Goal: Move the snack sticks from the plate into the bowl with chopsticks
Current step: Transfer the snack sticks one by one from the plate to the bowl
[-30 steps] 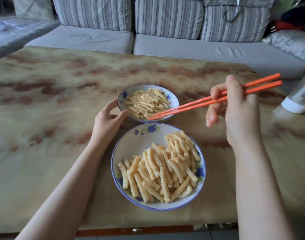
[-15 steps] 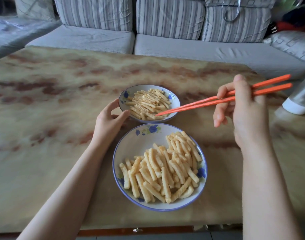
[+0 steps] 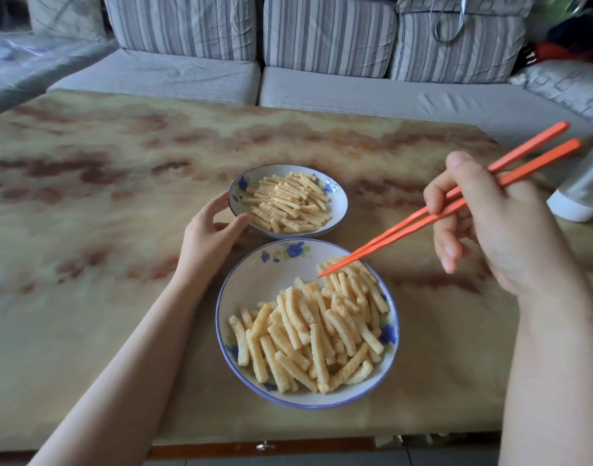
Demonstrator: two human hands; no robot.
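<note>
marbled table: right hand angles chopsticks downward.

Marbled table lying before a grey sofa with striped back cushions; a white container standing at the table's right edge; a patterned pillow resting on the sofa's right end.

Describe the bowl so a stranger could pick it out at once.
On the marbled table in front of the sofa sit two blue-flowered dishes of snack sticks. The bowl is the farther one, its rim touched by the left hand. It is smaller than the plate.
</note>
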